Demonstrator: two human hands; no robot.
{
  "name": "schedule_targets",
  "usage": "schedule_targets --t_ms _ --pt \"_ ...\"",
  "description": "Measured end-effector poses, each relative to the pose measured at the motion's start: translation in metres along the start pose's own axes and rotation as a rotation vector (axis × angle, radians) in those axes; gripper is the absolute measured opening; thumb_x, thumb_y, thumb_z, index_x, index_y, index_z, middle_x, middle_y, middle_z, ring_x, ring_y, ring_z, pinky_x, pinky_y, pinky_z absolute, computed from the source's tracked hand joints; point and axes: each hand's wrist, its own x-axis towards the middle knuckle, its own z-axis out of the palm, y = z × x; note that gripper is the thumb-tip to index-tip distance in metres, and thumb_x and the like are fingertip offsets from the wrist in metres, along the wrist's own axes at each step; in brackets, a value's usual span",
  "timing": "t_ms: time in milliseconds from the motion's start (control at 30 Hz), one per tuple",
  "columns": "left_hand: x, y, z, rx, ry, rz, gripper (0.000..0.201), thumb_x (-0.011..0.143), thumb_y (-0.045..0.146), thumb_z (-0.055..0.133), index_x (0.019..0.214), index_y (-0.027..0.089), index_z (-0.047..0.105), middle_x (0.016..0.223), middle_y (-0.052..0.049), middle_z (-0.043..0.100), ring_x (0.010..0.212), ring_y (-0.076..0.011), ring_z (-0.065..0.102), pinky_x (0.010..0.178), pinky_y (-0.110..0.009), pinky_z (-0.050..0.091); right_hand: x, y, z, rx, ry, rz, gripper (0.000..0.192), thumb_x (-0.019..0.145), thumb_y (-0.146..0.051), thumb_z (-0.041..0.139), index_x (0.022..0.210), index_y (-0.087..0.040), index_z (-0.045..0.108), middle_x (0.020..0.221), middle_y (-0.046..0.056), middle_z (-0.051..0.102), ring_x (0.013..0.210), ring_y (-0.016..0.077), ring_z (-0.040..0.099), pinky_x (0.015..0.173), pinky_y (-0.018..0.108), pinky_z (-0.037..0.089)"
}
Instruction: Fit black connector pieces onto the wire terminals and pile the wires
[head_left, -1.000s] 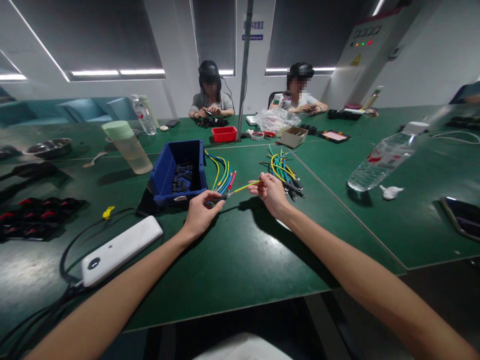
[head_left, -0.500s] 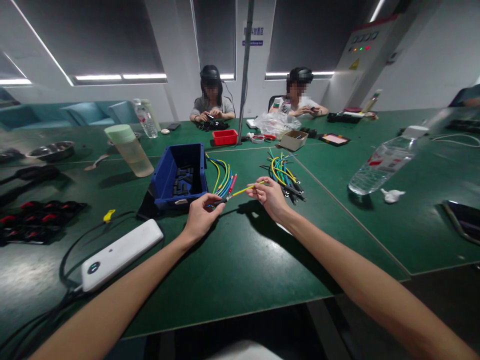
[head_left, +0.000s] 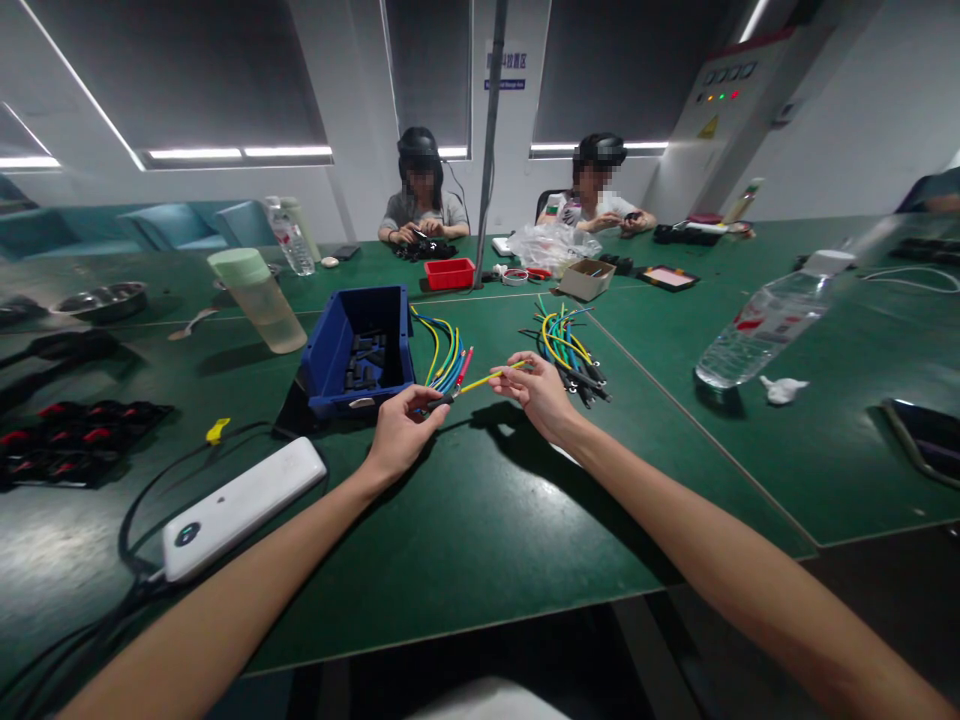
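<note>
The yellow wire (head_left: 487, 377) is stretched in the air between both hands, just in front of the blue bin (head_left: 360, 347) and above the green table (head_left: 480, 530). The left hand (head_left: 401, 432) pinches its near end, where a dark tip sits between thumb and forefinger; the right hand (head_left: 541, 390) pinches the far end with its fingertips, the other fingers loosely curled.

Compared with a second ago, very little has shifted. The wire sits at nearly the same slant, and both hands have stayed where they were, the left perhaps closing a touch more snugly on the dark tip (the change is too slight to be sure of). I read this as fine work at the wire's end going on in place, with the grip settled, not as a pick-up or a put-down.

A loose bunch of coloured wires (head_left: 444, 358) lies just beside the bin, and a second bunch (head_left: 568, 350) lies beyond the right hand; neither has been disturbed. The bin holds small black parts (head_left: 364, 358). A white power bank (head_left: 244, 493) lies to the left, and a water bottle (head_left: 761, 322) lies on its side to the right.
</note>
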Motion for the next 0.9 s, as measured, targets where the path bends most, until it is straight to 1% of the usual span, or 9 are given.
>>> schedule_targets --t_ms 367,633,900 --pt "0.0000 -0.0005 0.0003 0.018 0.015 -0.002 0.027 0.073 0.035 0.068 0.091 0.016 0.065 0.082 -0.004 0.068 0.068 -0.0139 0.060 0.064 -0.024 0.046 -0.0004 -0.0012 -0.0003 -0.032 -0.032 0.000 0.032 0.065 -0.024 0.076 0.085 -0.020 0.052 0.083 0.004 0.071 0.069 0.0137 0.068 0.067 0.025 0.054" --pt "0.0004 -0.0016 0.0004 0.022 0.008 -0.005 0.028 0.073 0.037 0.068 0.091 0.016 0.064 0.083 -0.004 0.067 0.068 -0.0138 0.060 0.064 -0.025 0.046 -0.0013 -0.0009 0.0000 -0.045 -0.042 0.005 0.034 0.064 -0.027 0.078 0.086 -0.020 0.052 0.084 0.005 0.071 0.071 0.0146 0.068 0.069 0.027 0.054" --pt "0.0000 -0.0002 0.0006 0.013 0.013 -0.003 0.029 0.073 0.037 0.068 0.091 0.015 0.064 0.083 -0.004 0.067 0.068 -0.0141 0.060 0.064 -0.025 0.046 -0.0019 -0.0006 0.0004 -0.047 -0.047 0.010 0.034 0.063 -0.026 0.078 0.085 -0.020 0.053 0.084 0.005 0.071 0.072 0.0150 0.069 0.068 0.026 0.054"
